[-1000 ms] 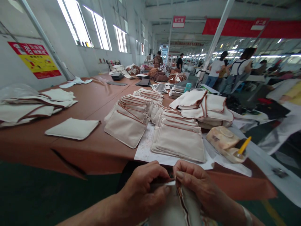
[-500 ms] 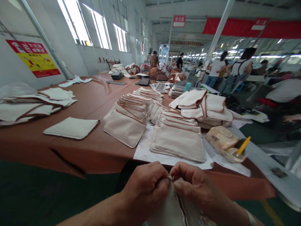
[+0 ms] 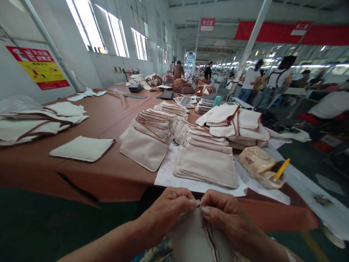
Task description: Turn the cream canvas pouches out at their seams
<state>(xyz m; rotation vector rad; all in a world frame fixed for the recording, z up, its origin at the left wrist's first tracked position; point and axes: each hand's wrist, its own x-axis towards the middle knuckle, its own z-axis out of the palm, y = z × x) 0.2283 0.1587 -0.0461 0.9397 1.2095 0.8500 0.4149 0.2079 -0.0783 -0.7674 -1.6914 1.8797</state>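
Close in front of me, a beige fabric pouch [image 3: 188, 236] with a dark brown-edged slit down its length hangs between both hands. My left hand [image 3: 166, 209] pinches its upper end between thumb and fingers. Right beside it, my right hand [image 3: 229, 214] grips the same end on the other side of the slit, thumb pressed along the edge. The fingertips of the two hands nearly meet. Beyond them on the table lie a fanned stack of beige pouches [image 3: 205, 163] and another overlapping row of pouches [image 3: 144, 149].
A brown-covered table [image 3: 109, 182] stretches ahead. A single beige pouch [image 3: 81, 148] lies on the left, near piled beige pieces [image 3: 29, 125]. At right sit a cut plastic container [image 3: 257, 160] with a yellow-handled tool [image 3: 283, 168] and more brown-edged pieces [image 3: 223, 116]. Several people are farther back.
My left hand has turned and shifted slightly, its fingers now flatter along the pouch's end, so more of the pouch shows. My right hand stays almost in place.
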